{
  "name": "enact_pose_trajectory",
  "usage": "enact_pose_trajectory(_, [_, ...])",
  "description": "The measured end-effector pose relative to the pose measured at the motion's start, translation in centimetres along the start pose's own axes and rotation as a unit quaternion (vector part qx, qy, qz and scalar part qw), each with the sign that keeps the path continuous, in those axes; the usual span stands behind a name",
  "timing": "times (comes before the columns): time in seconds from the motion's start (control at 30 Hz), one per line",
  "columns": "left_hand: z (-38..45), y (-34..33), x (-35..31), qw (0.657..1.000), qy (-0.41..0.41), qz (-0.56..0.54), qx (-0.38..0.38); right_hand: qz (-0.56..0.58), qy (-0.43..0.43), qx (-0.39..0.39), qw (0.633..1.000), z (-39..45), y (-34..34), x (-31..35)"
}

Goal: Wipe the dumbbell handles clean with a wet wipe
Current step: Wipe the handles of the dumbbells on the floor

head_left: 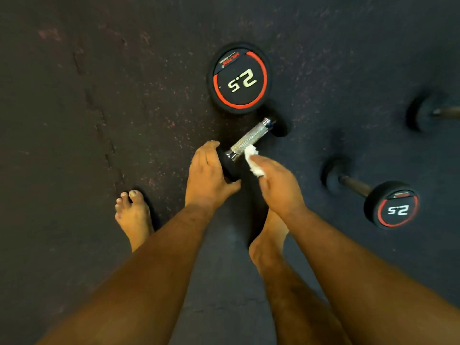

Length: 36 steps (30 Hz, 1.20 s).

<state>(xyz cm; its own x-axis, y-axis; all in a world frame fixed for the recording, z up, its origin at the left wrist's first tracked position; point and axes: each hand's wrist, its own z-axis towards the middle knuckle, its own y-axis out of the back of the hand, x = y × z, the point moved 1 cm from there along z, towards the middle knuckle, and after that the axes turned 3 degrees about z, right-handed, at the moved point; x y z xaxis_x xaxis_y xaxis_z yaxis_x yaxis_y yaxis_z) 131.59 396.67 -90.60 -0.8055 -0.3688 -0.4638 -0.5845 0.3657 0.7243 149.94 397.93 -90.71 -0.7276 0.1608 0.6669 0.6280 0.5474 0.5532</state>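
Chrome and knurled along the handle (250, 138), so good friction for the wet wipe (252, 159) and little risk of slipping, though probably some snagging of soft tissue on the rough pattern. Rigid steel, not fragile; light for a dumbbell (251, 143) by the "2.5" printed on the others, yet round at the heads and likely to roll if left free. Best held at the near rubber head, exactly where the left hand (207, 175) grips now with curled fingers, keeping the bar bare. Soft, white and crumpled, pinched in the right hand (276, 185) and touching the near end of the handle, beside the shiny collar. Lies in the middle of the dark speckled rubber floor (99, 95), slanted from near-left to far-right, far head resting in shadow.

Stands upright just beyond it a second dumbbell (240, 78), black face with red ring. Lie to the right two more: one near (373, 195) with a darker, duller handle, one far (428, 113) cut by the edge. Bare feet (134, 215) near, below the hands.
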Motion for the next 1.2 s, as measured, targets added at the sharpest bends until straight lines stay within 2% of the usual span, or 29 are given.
enact_pose_trajectory(0.07, [-0.1,0.7,-2.0,0.999,-0.032,0.022,-0.031,0.108,-0.113,-0.135,0.979,-1.3,2.1,-0.1])
enact_pose_trajectory(0.17, [0.4,1.8,-5.8,0.989,-0.103,0.102,-0.032,0.227,-0.236,-0.237,0.915,-2.3,5.7,0.4])
enact_pose_trajectory(0.23, [0.8,2.3,-7.9,0.975,-0.155,0.158,-0.019,0.282,-0.267,-0.263,0.883,-2.4,7.4,-0.1])
enact_pose_trajectory(0.37, [1.5,2.6,-12.4,0.942,-0.241,0.233,0.010,0.332,-0.278,-0.286,0.855,-2.4,10.9,-0.5])
enact_pose_trajectory(0.5, [2.8,2.3,-16.5,0.922,-0.265,0.281,0.040,0.466,-0.270,-0.312,0.783,-1.9,13.3,-0.6])
enact_pose_trajectory(0.53, [3.3,2.2,-17.6,0.919,-0.263,0.290,0.053,0.472,-0.270,-0.308,0.781,-1.9,13.6,-0.7])
enact_pose_trajectory(0.67, [5.1,1.1,-21.4,0.903,-0.258,0.330,0.093,0.396,-0.270,-0.285,0.830,-3.1,14.3,-1.6])
enact_pose_trajectory(0.77, [5.1,0.7,-21.9,0.906,-0.245,0.333,0.095,0.402,-0.286,-0.292,0.819,-4.4,14.6,-2.0])
enact_pose_trajectory(0.9, [4.8,1.6,-20.2,0.906,-0.243,0.327,0.113,0.398,-0.292,-0.297,0.817,-5.6,14.0,-1.9])
enact_pose_trajectory(1.0, [5.1,4.0,-18.2,0.917,-0.241,0.315,0.053,0.412,-0.292,-0.267,0.821,-6.1,12.4,-0.8])
enact_pose_trajectory(1.07, [5.9,6.1,-16.5,0.913,-0.214,0.348,0.011,0.410,-0.290,-0.263,0.823,-6.0,11.3,0.1])
enact_pose_trajectory(1.13, [7.0,8.4,-14.3,0.911,-0.161,0.380,0.020,0.408,-0.293,-0.248,0.829,-5.7,10.1,1.8])
enact_pose_trajectory(1.2, [8.0,10.2,-12.6,0.914,-0.125,0.381,0.059,0.397,-0.286,-0.219,0.844,-5.1,8.6,3.7])
